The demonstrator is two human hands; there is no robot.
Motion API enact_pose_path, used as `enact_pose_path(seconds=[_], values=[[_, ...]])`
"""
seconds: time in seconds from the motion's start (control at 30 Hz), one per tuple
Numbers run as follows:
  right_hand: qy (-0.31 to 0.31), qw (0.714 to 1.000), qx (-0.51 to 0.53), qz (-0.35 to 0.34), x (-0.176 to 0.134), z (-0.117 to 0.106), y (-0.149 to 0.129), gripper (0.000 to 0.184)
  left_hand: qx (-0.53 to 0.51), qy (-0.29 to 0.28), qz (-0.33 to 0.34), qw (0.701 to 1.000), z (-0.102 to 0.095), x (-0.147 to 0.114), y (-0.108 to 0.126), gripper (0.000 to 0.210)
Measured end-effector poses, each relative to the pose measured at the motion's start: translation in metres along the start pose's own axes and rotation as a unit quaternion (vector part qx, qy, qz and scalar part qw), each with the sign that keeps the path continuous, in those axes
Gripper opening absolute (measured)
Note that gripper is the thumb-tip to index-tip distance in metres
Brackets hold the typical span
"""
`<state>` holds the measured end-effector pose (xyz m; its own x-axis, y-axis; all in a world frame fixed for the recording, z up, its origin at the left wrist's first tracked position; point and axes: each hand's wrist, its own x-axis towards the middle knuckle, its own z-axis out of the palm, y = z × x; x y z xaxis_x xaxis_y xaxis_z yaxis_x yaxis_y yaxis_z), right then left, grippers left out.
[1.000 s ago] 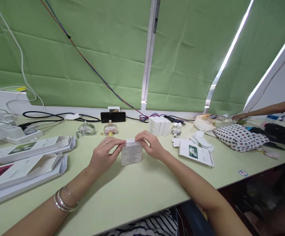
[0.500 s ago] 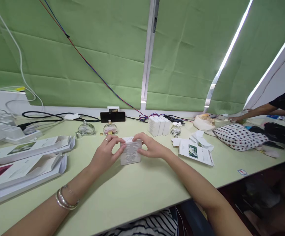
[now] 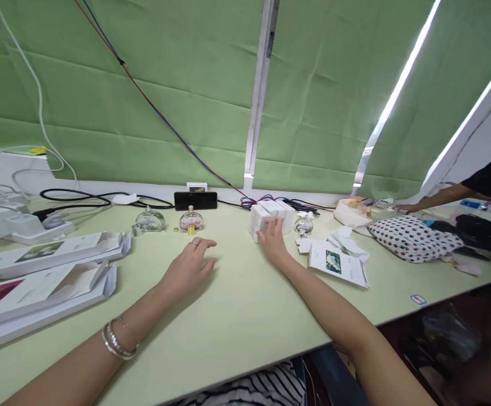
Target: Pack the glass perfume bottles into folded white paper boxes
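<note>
White box (image 3: 257, 223) meets the row under your right hand (image 3: 273, 239), fingers gripping it; left hand (image 3: 190, 265) rests open, empty.

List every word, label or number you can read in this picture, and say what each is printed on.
None can be read.
White boxes under the right hand: no legible print shows.
Flower leaflet: picture only, print too small.
Flat cartons: fine print blurred.
Blue-edged sticker on the table: too small.

left hand (image 3: 190, 265) open, right hand (image 3: 273, 239) extended
</note>
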<state>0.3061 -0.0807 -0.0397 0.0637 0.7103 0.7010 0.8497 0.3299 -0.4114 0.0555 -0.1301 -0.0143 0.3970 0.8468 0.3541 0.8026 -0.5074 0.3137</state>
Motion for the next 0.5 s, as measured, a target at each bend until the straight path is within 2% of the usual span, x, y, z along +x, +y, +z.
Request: enact_pose_path(seconds=[0.1,0.2,0.37,0.5], values=[[-0.091,0.994,-0.044,0.036,-0.001,0.005,-0.003,0.01,0.01,-0.065,-0.023,0.998,0.001,0.0,-0.002,0.032],[-0.129,0.989,-0.065,0.046,-0.004,0.011,-0.008,0.018,0.017,-0.103,-0.032,0.994,0.001,0.0,-0.002,0.034],[-0.173,0.978,-0.103,0.049,-0.008,0.017,-0.006,0.042,0.032,-0.113,-0.022,0.993,-0.001,0.0,0.001,0.033],[-0.208,0.97,-0.121,0.044,-0.008,0.016,-0.004,0.044,0.033,-0.114,-0.013,0.993,-0.001,0.0,0.0,0.032]])
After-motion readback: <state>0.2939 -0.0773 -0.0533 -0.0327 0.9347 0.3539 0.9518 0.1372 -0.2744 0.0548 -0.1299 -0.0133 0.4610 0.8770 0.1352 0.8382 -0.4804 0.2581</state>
